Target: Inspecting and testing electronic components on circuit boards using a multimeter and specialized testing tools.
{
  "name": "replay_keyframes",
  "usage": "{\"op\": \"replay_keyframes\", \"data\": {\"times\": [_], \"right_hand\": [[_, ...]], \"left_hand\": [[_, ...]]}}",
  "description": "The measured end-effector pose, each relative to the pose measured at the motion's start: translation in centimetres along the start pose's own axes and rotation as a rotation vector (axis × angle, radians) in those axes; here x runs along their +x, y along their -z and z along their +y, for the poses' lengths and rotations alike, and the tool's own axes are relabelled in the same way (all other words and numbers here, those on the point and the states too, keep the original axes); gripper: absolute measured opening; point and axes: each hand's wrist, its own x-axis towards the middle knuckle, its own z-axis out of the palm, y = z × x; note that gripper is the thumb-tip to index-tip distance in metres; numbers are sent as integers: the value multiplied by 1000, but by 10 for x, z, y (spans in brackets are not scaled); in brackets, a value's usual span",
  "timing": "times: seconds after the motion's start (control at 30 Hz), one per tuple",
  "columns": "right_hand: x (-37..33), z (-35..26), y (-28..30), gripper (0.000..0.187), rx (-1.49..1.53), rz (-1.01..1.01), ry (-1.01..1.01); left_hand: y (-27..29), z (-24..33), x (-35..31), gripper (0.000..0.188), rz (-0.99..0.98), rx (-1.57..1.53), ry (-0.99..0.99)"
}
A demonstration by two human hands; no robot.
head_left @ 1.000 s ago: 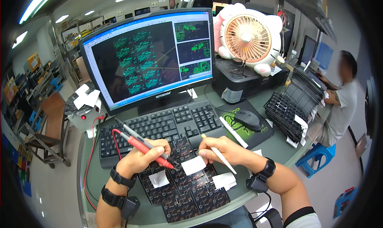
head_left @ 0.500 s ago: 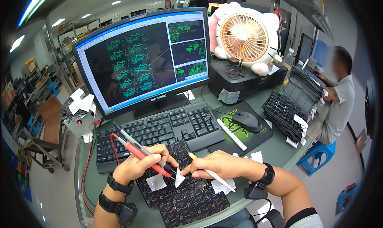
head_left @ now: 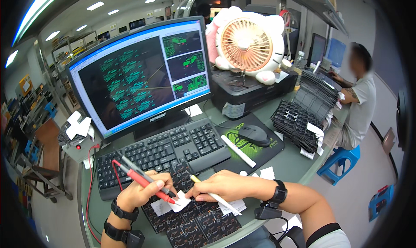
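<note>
The left hand (head_left: 147,190) is closed around a red probe (head_left: 141,178) and a dark probe (head_left: 131,164); the right hand (head_left: 221,185) grips a white pen (head_left: 227,204), with fingertips at a paper slip (head_left: 183,201) over the dark circuit boards (head_left: 208,227) between the hands. The slip should be light, soft and easily creased, best pinched at a corner, while the boards look thin and stiff, better held by their edges. Beyond them stand a keyboard (head_left: 164,148) and a monitor (head_left: 130,83)

Circuit boards (head_left: 219,225) partly hidden by paper slips (head_left: 160,208); text on monitor (head_left: 141,74) too small to read; co-worker's face (head_left: 356,62) blurred.
</note>
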Motion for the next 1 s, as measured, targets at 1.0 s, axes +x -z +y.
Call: {"op": "replay_keyframes", "data": {"times": [1.0], "right_hand": [[-3, 25, 6, 17, -71, 544, -242]], "left_hand": [[-10, 38, 0, 54, 30, 184, -41]]}}
